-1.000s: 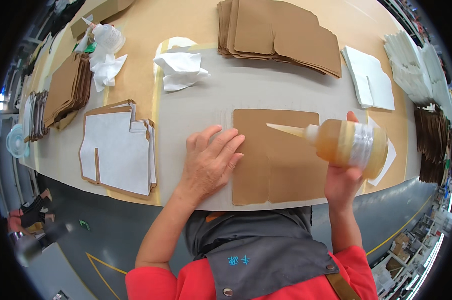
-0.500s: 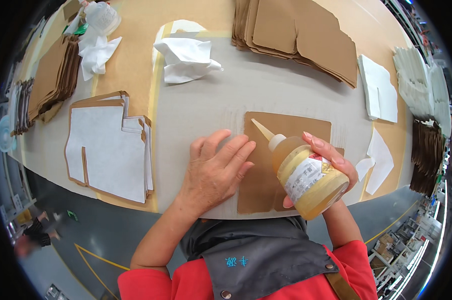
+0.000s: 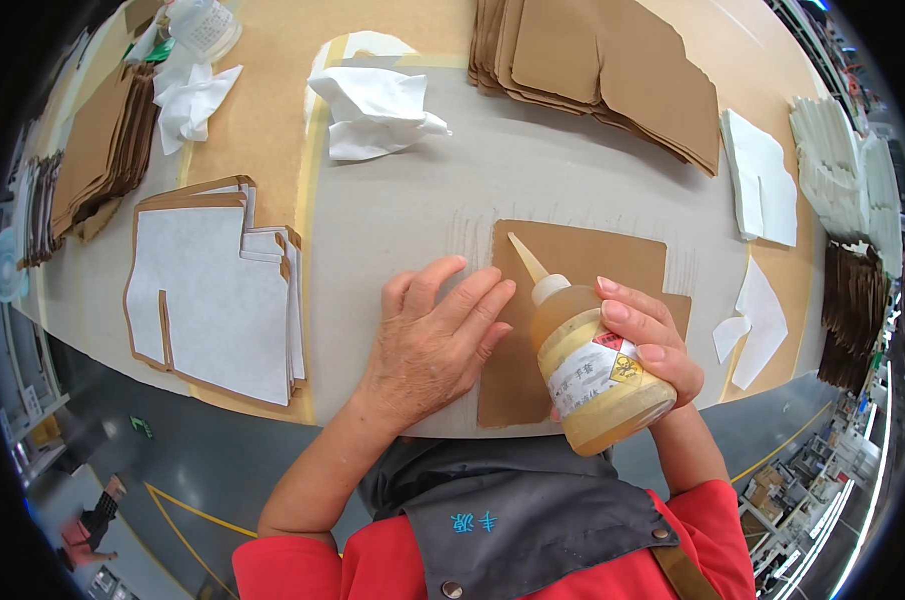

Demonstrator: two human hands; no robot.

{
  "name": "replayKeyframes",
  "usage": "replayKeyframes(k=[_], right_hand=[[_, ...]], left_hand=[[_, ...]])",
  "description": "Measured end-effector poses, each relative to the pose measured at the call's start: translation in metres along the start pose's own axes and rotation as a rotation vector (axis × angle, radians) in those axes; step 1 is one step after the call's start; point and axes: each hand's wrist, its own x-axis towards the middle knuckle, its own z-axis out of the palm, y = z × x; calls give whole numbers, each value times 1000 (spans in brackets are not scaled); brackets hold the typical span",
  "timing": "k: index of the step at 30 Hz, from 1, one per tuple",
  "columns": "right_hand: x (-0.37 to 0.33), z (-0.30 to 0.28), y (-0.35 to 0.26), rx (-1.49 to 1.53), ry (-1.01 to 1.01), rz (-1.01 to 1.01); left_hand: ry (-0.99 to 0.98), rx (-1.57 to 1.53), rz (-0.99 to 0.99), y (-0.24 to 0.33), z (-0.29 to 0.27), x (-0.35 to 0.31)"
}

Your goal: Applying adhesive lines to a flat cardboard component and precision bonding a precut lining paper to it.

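A brown flat cut piece point(image 3: 603, 248), perhaps leather, lies on the grey work surface close in front of me. My left hand point(image 3: 425, 338) is open, its fingers stretched out and its fingertips at the left edge of the piece. In my right hand point(image 3: 658, 345) is a squeeze bottle point(image 3: 588, 345) of yellowish liquid, with a white collar, a long pointed nozzle and a label. The bottle is tilted over the piece. Its nozzle tip points at the upper left corner; whether it touches there I cannot tell. The bottle hides the piece's lower right part.
White pieces with brown edges point(image 3: 213, 290) are stacked at left. Behind lie a crumpled white cloth point(image 3: 378, 110) and a stack of brown pieces point(image 3: 613, 75). More brown pieces point(image 3: 98, 150) stand far left, near another bottle point(image 3: 203, 28). White pieces point(image 3: 760, 175) lie at right.
My right hand has shifted its hold on the bottle, with the fingers now more curled over its side. The bottle body has swung slightly left and nearer; my left hand has barely moved.
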Motion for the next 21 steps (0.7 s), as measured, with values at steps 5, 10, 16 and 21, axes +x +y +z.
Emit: replayKeyframes(k=[5, 10, 16, 21], right_hand=[[-4, -7, -1, -12, -14, -5], [-12, -13, -4, -43, 14, 2], [-27, -25, -7, -119, 51, 21], [-40, -40, -8, -177, 77, 19]], left_hand=[[2, 5, -1, 0, 0, 0], [6, 7, 0, 1, 1, 0], [17, 5, -6, 2, 0, 1], [11, 10, -21, 3, 1, 0]])
